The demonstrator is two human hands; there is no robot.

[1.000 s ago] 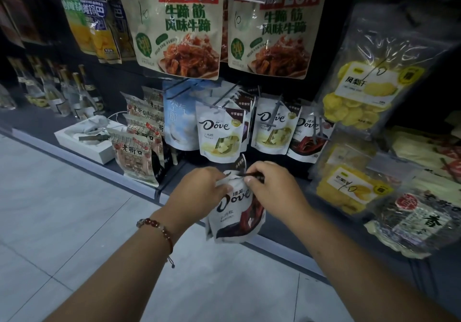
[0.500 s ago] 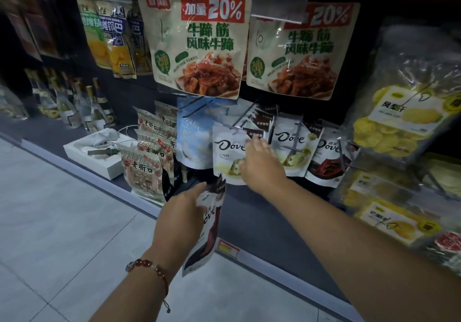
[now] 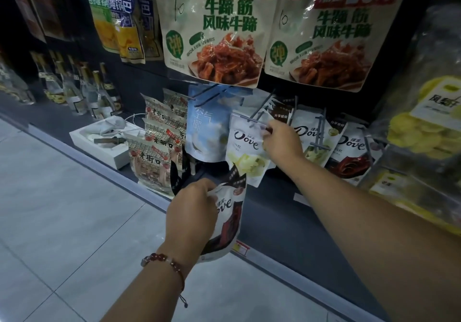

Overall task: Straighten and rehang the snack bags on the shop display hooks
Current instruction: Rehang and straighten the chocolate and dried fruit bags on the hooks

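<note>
My left hand (image 3: 192, 211) grips a white and dark red Dove bag (image 3: 228, 218) by its left edge, low in front of the bottom shelf, off any hook. My right hand (image 3: 280, 142) is raised to the hook row and pinches the top right corner of a hanging white and green Dove bag (image 3: 245, 154), next to a grey display hook (image 3: 258, 115). More Dove bags hang to the right: a white and green one (image 3: 315, 138) and a dark red one (image 3: 350, 152). A pale blue bag (image 3: 207, 132) hangs just left.
Two large beef tendon bags (image 3: 214, 29) hang above the hook row. Clear bags of yellow dried fruit (image 3: 424, 122) fill the right side. Patterned snack bags (image 3: 154, 162), a white box (image 3: 107, 139) and glass bottles (image 3: 74, 89) stand on the low shelf at left. Tiled floor lies below.
My right hand let go of the dark red Dove bag, rose to the hook row and took hold of the hanging white and green Dove bag. My left hand kept the dark red bag, low.
</note>
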